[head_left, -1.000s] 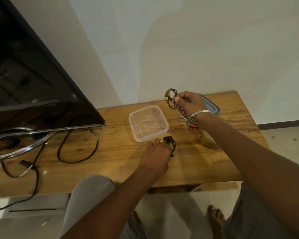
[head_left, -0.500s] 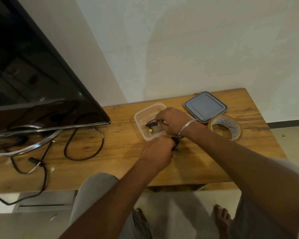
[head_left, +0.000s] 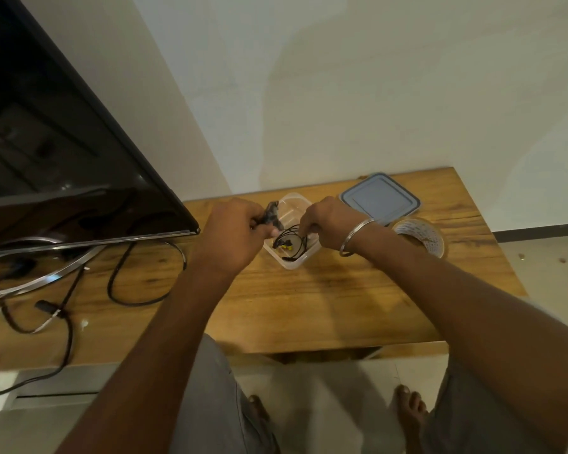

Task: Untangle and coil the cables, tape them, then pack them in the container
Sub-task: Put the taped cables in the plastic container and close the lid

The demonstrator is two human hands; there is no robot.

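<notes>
- Left end of the bench (head_left: 309, 306): television (head_left: 63, 158) and a loose black lead (head_left: 135, 303), neither in play.
- Left hand (head_left: 233, 231): fingers curled tight round a small dark coil (head_left: 272, 212), held just above the container's left rim.
- Container (head_left: 291, 265): clear tub, mid-bench toward the back edge. A coil with yellow plugs (head_left: 286, 245) lies inside.
- Right hand (head_left: 328, 221): over the tub with its fingers curled down onto that coil. Cannot tell whether they pinch it or only press.
- Lid (head_left: 379, 198) sits toward the back right corner, with the tape roll (head_left: 420, 235) just in front of it.
- Step, as I read it, is packing. Flatten the first coil to one side, clear the right hand, then lower the dark coil beside it so no loop rides over the rim.
- Since a second ago, the plugged coil has gone from held aloft into the tub. The left hand has risen from in front of the tub to its rim.
</notes>
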